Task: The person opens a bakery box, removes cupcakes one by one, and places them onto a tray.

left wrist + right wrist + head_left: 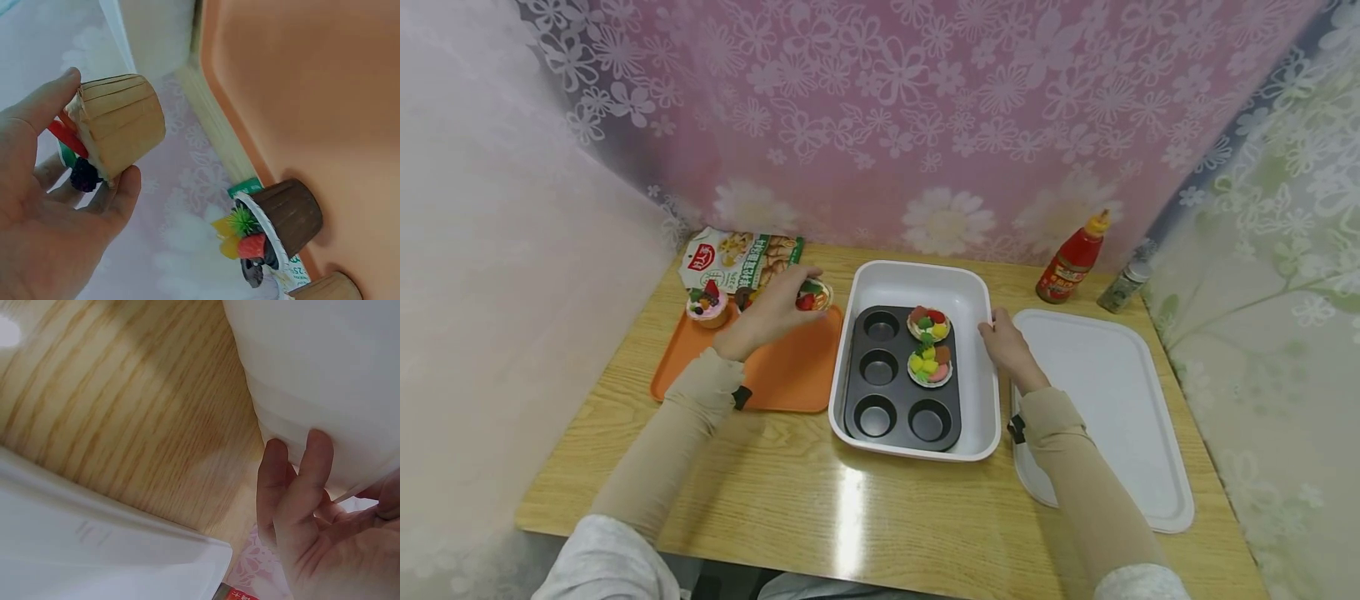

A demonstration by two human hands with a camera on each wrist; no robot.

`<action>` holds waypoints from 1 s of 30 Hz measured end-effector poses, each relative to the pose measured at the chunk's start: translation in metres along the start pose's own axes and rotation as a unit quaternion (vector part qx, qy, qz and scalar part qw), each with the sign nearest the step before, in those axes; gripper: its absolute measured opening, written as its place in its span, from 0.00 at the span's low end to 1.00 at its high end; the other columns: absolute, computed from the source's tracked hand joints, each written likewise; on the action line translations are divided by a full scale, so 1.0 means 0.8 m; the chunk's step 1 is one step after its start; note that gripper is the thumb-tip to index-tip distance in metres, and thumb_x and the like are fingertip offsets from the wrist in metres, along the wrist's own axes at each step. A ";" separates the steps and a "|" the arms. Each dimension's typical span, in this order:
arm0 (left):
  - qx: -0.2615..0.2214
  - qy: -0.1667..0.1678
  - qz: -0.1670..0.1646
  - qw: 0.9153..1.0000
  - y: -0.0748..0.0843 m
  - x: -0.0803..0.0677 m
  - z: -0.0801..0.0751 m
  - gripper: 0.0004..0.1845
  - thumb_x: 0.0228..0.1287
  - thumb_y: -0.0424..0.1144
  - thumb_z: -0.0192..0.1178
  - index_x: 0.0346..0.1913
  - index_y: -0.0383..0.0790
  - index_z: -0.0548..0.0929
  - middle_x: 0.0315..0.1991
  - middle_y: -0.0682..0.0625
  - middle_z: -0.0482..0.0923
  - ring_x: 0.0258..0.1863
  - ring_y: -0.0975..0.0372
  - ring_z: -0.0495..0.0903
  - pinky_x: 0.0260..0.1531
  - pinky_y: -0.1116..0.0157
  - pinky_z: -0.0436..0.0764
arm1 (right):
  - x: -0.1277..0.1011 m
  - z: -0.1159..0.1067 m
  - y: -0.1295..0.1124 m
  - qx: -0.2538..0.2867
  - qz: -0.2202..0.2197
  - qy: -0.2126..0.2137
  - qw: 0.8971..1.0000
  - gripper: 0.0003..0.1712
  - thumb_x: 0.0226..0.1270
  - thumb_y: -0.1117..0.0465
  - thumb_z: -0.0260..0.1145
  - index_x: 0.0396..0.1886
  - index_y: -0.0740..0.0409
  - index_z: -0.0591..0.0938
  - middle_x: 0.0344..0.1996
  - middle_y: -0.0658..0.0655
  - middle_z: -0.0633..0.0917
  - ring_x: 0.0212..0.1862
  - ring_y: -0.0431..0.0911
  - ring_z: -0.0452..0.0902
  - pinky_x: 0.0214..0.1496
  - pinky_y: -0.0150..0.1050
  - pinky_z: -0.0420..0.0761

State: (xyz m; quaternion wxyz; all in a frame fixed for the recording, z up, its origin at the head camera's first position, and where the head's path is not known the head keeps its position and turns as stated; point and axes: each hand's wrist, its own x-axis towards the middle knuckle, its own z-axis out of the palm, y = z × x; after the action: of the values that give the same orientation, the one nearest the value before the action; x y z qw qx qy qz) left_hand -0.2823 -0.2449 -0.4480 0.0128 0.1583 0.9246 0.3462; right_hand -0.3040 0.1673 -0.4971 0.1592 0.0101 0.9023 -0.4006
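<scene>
- Orange tray [790, 379] on a wooden table [790, 508], seen from the head camera, lies under the left hand [769, 312].
- That hand curls around a tan cupcake [813, 295] topped with red fruit, held over the tray's far right corner.
- Just left of the grip a pink cupcake [707, 305] stands on the tray; behind the hand lies a snack bag [737, 257].
- Right of the grip sits a white dish [977, 392] holding a dark muffin pan [880, 400] with two filled cups, tarts [929, 343].
- The right hand [1006, 343] grips the dish's right rim; a white tray [1112, 400] lies just right of it. A ketchup bottle [1071, 258] and a spice jar [1123, 286] stand beyond.
- Left wrist view: thumb and fingers [122, 194] pinch the tan cupcake [122, 122], tilted on its side. Below right of the grip a brown cupcake [281, 219] with fruit stands on the orange tray [312, 81].
- Right wrist view: fingers [312, 469] press up against the dish wall [325, 362], thumb hooked at its rim; the white tray [94, 550] lies left of the hand [325, 531].
</scene>
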 end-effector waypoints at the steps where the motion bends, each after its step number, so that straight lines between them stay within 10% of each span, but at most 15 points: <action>1: 0.006 0.000 -0.003 1.000 -0.002 0.001 -0.001 0.41 0.68 0.44 0.73 0.78 0.38 0.66 0.74 0.39 0.69 0.67 0.47 0.73 0.68 0.46 0.76 | 0.001 0.000 0.001 0.001 0.000 0.001 1.000 0.29 0.87 0.52 0.42 0.76 0.66 0.59 0.70 0.73 0.71 0.63 0.60 0.72 0.64 0.58 0.77; 30: 0.066 -0.046 -0.042 0.996 -0.037 0.025 0.012 0.39 0.72 0.42 0.69 0.78 0.33 0.64 0.77 0.33 0.65 0.74 0.40 0.67 0.73 0.42 0.70 | 0.001 -0.001 0.000 -0.006 0.004 0.001 1.000 0.30 0.87 0.52 0.42 0.77 0.66 0.58 0.71 0.74 0.72 0.66 0.62 0.73 0.66 0.60 0.78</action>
State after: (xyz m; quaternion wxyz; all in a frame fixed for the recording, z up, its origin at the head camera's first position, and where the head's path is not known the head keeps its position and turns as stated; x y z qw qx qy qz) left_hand -0.3087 -0.2536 -0.4727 0.0594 0.1359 0.9496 0.2763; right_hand -0.3052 0.1677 -0.4972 0.1600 0.0131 0.9048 -0.3945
